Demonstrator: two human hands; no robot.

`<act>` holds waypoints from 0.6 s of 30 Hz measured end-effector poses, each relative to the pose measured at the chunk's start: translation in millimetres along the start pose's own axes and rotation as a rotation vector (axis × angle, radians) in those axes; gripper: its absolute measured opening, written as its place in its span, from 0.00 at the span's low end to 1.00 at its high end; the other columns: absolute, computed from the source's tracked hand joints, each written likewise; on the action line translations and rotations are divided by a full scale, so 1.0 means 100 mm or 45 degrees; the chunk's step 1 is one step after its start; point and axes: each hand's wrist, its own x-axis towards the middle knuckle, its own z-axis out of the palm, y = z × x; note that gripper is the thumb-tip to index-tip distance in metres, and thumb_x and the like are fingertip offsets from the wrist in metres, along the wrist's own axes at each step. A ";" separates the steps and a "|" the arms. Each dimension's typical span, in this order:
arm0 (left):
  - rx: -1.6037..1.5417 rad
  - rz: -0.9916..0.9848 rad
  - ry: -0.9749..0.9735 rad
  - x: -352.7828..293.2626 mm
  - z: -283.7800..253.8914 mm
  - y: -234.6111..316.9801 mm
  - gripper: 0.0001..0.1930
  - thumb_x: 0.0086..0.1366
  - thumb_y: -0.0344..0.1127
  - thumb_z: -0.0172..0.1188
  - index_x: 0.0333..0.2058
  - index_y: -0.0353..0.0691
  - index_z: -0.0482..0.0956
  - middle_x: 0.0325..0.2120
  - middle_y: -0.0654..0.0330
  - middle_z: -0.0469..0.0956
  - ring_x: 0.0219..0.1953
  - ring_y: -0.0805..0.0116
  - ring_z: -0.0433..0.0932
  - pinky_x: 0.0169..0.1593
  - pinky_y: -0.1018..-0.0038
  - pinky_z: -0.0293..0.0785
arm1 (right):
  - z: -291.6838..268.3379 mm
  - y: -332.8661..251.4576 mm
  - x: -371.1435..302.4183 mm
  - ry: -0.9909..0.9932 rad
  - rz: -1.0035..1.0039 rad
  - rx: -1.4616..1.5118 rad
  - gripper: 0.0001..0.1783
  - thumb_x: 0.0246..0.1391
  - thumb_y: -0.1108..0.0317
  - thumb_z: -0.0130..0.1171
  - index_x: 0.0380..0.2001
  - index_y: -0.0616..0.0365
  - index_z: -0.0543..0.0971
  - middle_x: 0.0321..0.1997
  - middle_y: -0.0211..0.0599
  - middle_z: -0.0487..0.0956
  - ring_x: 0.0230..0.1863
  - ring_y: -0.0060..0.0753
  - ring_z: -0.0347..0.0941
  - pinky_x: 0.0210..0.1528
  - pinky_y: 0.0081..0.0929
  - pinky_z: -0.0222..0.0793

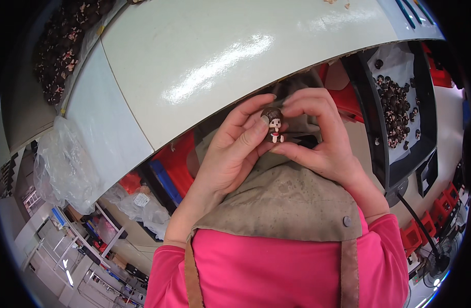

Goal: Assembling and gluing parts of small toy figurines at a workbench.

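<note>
A small brown-haired figurine [274, 124] with a pale face and a touch of red on its front is held upright before my apron. My left hand [238, 136] grips it, thumb pressed on its side and fingers curled behind. Around its other side curves my right hand [323, 131], thumb low by the figurine's base and index finger near its head. The right fingertips are close to the figurine, but whether they touch it is hard to tell. Both hands are just off the near edge of the table.
A white table [194, 61] stretches ahead. To the right, a black tray [377, 138] lined with plastic holds many small brown pieces. More brown pieces fill a container [66, 56] at far left. Clear plastic bags [66, 161] hang beside the table; red stools [428, 226] stand right.
</note>
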 end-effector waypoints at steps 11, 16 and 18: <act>0.011 -0.008 -0.034 0.04 0.02 0.00 0.27 0.69 0.33 0.47 0.64 0.39 0.50 0.50 0.52 0.69 0.49 0.66 0.73 0.53 0.71 0.70 | 0.01 0.03 0.02 -0.096 0.118 0.079 0.33 0.35 0.71 0.72 0.49 0.58 0.72 0.49 0.40 0.70 0.48 0.35 0.68 0.48 0.27 0.66; -0.019 -0.031 -0.035 0.05 0.02 0.00 0.27 0.69 0.36 0.47 0.63 0.38 0.51 0.50 0.51 0.69 0.49 0.64 0.73 0.53 0.70 0.71 | 0.00 0.04 0.02 -0.129 0.129 0.118 0.31 0.36 0.73 0.70 0.48 0.58 0.72 0.49 0.39 0.70 0.46 0.33 0.68 0.46 0.25 0.67; 0.019 -0.034 -0.001 0.05 0.07 0.01 0.29 0.68 0.39 0.50 0.63 0.38 0.51 0.49 0.52 0.69 0.47 0.64 0.73 0.52 0.70 0.71 | 0.01 0.04 0.02 -0.125 0.119 0.117 0.30 0.37 0.74 0.69 0.48 0.58 0.72 0.49 0.38 0.70 0.46 0.32 0.68 0.46 0.25 0.67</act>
